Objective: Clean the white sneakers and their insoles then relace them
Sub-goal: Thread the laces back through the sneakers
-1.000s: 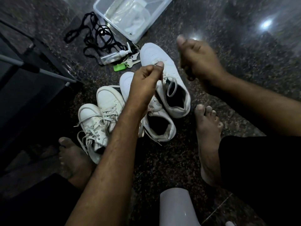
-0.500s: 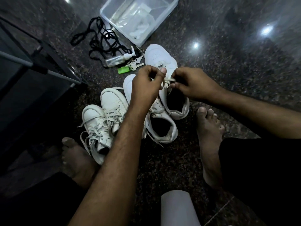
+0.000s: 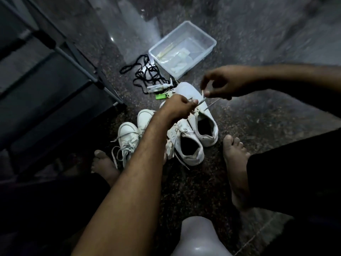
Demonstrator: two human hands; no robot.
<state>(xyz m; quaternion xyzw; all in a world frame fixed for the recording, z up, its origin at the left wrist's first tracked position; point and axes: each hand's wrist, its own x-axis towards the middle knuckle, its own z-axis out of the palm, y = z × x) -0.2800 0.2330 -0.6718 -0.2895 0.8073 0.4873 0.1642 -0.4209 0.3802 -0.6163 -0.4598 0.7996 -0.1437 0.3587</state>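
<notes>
Nearest, a pale rounded object (image 3: 200,237) sits at the bottom edge, bare feet to either side on the dark speckled floor (image 3: 258,117). Beyond stand four white sneakers; the rightmost sneaker (image 3: 201,115) is the one in hand. Its white shoelace (image 3: 200,103) looks light, limp and thin, best pinched close to its stiff tip. The left hand (image 3: 177,108) is curled, thumb and fingers pinching the lace just above the shoe's eyelets. The right hand (image 3: 219,85), raised a little higher, pinches the lace's other stretch between thumb and forefinger. Farther off lie a small spray bottle (image 3: 158,87), black laces (image 3: 145,74) and a clear plastic tub (image 3: 210,47).
</notes>
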